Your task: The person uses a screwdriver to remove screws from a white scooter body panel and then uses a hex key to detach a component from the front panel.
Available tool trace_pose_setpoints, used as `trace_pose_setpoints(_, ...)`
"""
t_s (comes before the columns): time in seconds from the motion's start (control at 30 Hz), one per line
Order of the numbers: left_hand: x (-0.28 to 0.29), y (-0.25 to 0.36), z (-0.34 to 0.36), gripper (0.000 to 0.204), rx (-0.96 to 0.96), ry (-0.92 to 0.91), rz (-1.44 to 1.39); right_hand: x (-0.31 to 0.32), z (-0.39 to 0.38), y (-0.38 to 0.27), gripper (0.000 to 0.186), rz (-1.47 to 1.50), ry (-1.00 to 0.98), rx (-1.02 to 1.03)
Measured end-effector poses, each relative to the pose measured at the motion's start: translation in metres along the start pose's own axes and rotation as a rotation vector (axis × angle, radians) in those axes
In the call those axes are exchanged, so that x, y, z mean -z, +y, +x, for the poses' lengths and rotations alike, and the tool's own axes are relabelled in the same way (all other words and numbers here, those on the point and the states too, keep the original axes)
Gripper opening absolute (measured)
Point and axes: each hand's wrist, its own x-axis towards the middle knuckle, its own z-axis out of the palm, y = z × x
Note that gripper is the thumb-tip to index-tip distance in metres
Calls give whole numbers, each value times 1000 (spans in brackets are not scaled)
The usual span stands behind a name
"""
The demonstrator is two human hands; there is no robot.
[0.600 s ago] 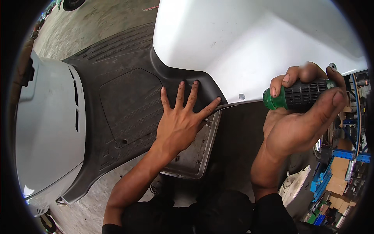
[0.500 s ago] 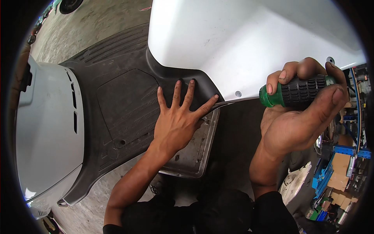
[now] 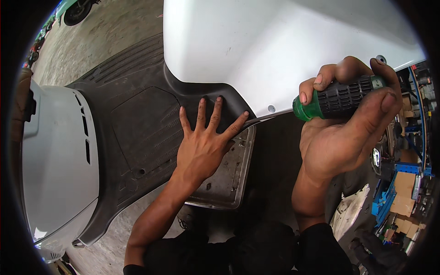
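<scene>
My left hand lies with fingers spread on the ribbed black floorboard of a scooter. Its index fingertip touches the raised corner beside the white body panel. In my right hand is a screwdriver with a green and black grip, fingers wrapped round the handle. The metal shaft points left, and its end reaches the seam between floorboard and white panel, close to my left index finger. Whether the tip sits inside the seam is hidden.
Another light body section with dark slots stands at the left. Below the floorboard corner lies a grey metal tray. At the right are cardboard boxes, blue shelving and a dirty white piece. A wheel shows at top left.
The whole view has shifted a little, so things sit slightly further left. Both hands hold nearly the same places, with the screwdriver's end still at the seam.
</scene>
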Motion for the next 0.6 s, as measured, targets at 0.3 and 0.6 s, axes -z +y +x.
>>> trace_pose_setpoints(0.3, -3, -1, -1, 70, -9, -6, -8, 28, -6, 3, 44, 203, -331, 99)
trace_pose_setpoints(0.6, 1, -6, -2, 69, -37, -38, -41, 9, -4, -5, 44, -274, -309, 364)
